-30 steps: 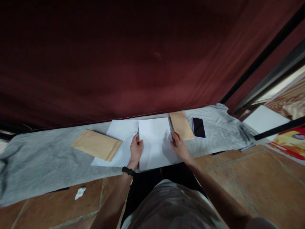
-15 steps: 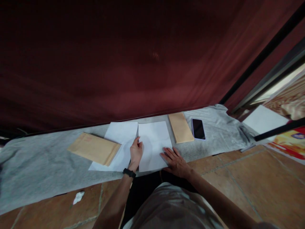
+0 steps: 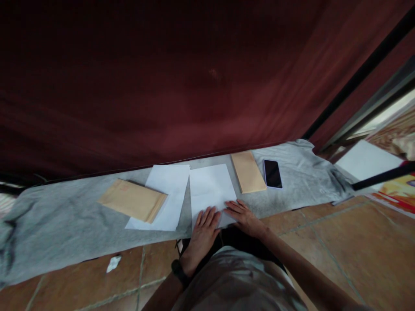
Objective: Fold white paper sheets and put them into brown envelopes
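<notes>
A white sheet of paper lies on the grey cloth in front of me. My left hand rests flat on its near left corner, fingers spread. On its near right edge lies my right hand, also flat with fingers apart. Left of this sheet, across a narrow gap, are more white sheets, partly covered by a stack of brown envelopes. Another brown envelope lies to the right, beside a dark-screened phone.
The grey cloth covers a long, narrow surface along a dark red curtain. A crumpled white scrap is on the tiled floor. At the right are a black bar and a white panel.
My left hand has moved from the seam between the papers toward me and right, opening flat on the right sheet. A cloth-coloured gap now shows between the sheets. The view has shifted slightly.
</notes>
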Demonstrator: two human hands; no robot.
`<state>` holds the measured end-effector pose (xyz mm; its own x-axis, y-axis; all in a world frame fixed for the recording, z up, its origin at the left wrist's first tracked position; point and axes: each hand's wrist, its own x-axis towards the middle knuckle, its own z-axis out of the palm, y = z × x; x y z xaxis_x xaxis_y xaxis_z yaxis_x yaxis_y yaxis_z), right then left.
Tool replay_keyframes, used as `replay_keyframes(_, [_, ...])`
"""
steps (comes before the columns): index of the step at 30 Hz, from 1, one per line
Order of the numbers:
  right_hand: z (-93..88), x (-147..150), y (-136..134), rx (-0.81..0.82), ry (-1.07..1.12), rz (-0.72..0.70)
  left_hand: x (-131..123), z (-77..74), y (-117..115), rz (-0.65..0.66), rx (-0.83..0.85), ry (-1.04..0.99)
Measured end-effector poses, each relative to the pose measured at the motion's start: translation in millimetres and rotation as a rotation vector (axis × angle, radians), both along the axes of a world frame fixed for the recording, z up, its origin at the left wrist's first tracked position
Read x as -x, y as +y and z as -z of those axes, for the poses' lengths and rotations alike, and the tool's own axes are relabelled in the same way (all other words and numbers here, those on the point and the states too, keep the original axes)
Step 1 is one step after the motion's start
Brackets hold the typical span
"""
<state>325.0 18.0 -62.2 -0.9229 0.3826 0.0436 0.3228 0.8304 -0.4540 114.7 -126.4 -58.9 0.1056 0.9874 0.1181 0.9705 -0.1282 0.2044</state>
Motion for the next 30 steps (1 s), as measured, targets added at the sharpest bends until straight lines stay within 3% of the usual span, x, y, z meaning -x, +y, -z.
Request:
replay_keyframes(8, [-4.9,-15.5,0.3,0.078,0.095,-0.047,59.1,-3.2,-25.4,-0.028,0.011,-0.130])
replay_keyframes(12, [-0.5,-28.9,-0.4,0.086,0.157,-0.057,68.4,-8.3,-37.5,0.022,-0.014,-0.236])
replay_keyframes(16, [6.3,-34.8,-0.3,0.101,0.224,0.045,70.8,-9.7,-43.1,0.020,-0.035,-0.269])
replay_keyframes(21, [5.6,-26.4,1.7,0.113,0.282,0.188,75.9,-7.9,-36.7,-0.048,-0.072,-0.369])
replay_keyframes(27, [0.2,-11.1,7.1,0.199,0.347,0.283,82.8,-8.2,-18.5,-0.308,-0.143,-0.622])
replay_keyframes(30, [1.7,-7.4,7.8,0.216,0.354,0.309,87.7,-6.4,-16.3,-0.321,-0.131,-0.706])
